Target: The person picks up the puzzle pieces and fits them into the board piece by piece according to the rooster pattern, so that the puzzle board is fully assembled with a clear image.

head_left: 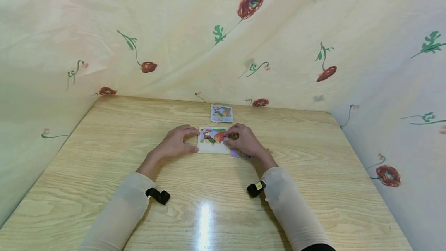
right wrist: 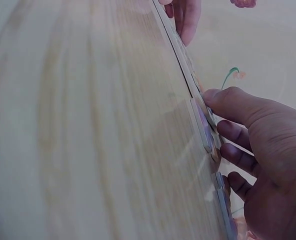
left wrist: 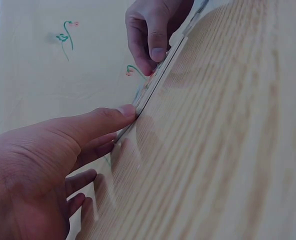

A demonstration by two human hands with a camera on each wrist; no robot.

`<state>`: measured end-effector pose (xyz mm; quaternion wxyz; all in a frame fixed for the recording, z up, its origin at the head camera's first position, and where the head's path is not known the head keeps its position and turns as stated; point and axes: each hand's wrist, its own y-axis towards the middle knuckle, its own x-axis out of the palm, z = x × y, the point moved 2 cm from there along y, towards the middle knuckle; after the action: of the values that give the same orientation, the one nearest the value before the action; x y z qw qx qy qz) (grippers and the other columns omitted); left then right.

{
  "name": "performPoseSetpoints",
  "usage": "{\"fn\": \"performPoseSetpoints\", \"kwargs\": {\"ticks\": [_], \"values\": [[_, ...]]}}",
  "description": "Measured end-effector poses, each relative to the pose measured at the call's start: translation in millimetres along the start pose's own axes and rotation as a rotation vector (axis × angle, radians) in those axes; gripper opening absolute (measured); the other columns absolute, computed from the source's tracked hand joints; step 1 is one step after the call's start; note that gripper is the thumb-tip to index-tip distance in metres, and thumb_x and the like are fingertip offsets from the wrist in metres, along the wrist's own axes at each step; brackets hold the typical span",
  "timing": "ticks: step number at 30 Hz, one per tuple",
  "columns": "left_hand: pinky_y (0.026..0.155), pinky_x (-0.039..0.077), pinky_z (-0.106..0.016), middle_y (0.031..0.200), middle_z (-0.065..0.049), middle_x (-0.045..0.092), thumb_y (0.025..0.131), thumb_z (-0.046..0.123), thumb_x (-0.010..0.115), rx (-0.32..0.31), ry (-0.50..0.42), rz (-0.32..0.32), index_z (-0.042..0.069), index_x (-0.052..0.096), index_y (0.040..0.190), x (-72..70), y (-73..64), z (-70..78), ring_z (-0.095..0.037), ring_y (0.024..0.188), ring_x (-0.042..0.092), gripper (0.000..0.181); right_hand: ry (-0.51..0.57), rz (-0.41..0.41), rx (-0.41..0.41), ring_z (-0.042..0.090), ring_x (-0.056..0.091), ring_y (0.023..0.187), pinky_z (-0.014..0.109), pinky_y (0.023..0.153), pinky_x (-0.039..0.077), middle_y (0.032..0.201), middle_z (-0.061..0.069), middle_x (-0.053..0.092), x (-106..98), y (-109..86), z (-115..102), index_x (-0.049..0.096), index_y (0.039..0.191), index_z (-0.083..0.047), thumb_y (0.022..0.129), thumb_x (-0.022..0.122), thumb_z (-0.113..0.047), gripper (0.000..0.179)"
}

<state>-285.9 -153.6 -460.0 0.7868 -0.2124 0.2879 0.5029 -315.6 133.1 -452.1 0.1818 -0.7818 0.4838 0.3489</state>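
A jigsaw puzzle board (head_left: 213, 149) lies flat on the table, its upper part filled with pieces showing a colourful rooster and its lower strip bare and pale. My left hand (head_left: 176, 141) holds the board's left side, thumb at the near corner and index finger toward the far corner. At the right side, my right hand (head_left: 244, 140) pinches a puzzle piece (right wrist: 208, 114) between thumb and fingers, over the board's edge. Loose puzzle pieces (head_left: 235, 153) lie beside the board, partly hidden under the right hand.
A picture card (head_left: 221, 114) with the same rooster lies behind the board. The wooden table (head_left: 195, 181) meets a flower-patterned cloth (head_left: 181, 49) at the back and sides. More loose pieces (right wrist: 223, 210) lie under the right hand's outer fingers.
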Motion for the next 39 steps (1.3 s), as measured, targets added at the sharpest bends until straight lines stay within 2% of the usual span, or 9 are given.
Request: {"fn": "performPoseSetpoints", "kwargs": {"ticks": [5,11,24,31,39], "values": [[0.124,0.018,-0.072,0.162,-0.006,0.045,0.088,0.037,0.08,0.001,0.003,-0.003,0.023,0.061,0.144,-0.3,0.2,-1.3,-0.036,0.159,0.025,0.061,0.012,-0.004,-0.01,0.024,0.059,0.103,0.037,0.086,0.051,0.117,0.006,0.068,1.1,0.4,-0.3,0.08,0.112,-0.015,0.092,0.078,-0.022,0.021],[0.124,0.019,-0.07,0.161,-0.005,0.047,0.088,0.035,0.081,0.001,0.004,-0.003,0.022,0.062,0.144,-0.4,-0.6,0.7,-0.036,0.158,0.026,0.061,0.041,-0.021,-0.015,0.024,0.06,0.109,0.041,0.091,0.054,0.119,0.005,0.067,3.1,1.9,-0.7,0.08,0.114,-0.017,0.093,0.078,-0.022,0.022],[0.124,0.02,-0.069,0.16,-0.008,0.048,0.086,0.035,0.082,0.009,0.007,-0.003,0.02,0.063,0.143,-1.8,-2.2,1.0,-0.037,0.157,0.028,0.061,0.028,-0.044,-0.008,0.027,0.058,0.115,0.043,0.095,0.05,0.118,0.005,0.067,6.9,2.9,-2.8,0.081,0.114,-0.018,0.092,0.077,-0.02,0.022],[0.125,0.018,-0.069,0.16,-0.005,0.048,0.086,0.035,0.082,-0.002,0.004,-0.003,0.023,0.062,0.143,-0.9,-3.8,-2.3,-0.036,0.158,0.026,0.061,0.054,-0.053,0.005,0.025,0.056,0.113,0.039,0.091,0.048,0.119,0.004,0.066,7.8,0.8,-4.6,0.081,0.114,-0.02,0.094,0.076,-0.021,0.02],[0.125,0.02,-0.068,0.159,-0.004,0.049,0.086,0.034,0.082,0.015,0.0,0.0,0.023,0.063,0.143,-0.9,-3.9,-3.0,-0.036,0.158,0.027,0.061,-0.003,-0.024,-0.027,0.031,0.059,0.118,0.053,0.104,0.05,0.121,0.009,0.067,0.4,-13.5,-13.0,0.077,0.12,-0.012,0.095,0.074,-0.018,0.026]]}}
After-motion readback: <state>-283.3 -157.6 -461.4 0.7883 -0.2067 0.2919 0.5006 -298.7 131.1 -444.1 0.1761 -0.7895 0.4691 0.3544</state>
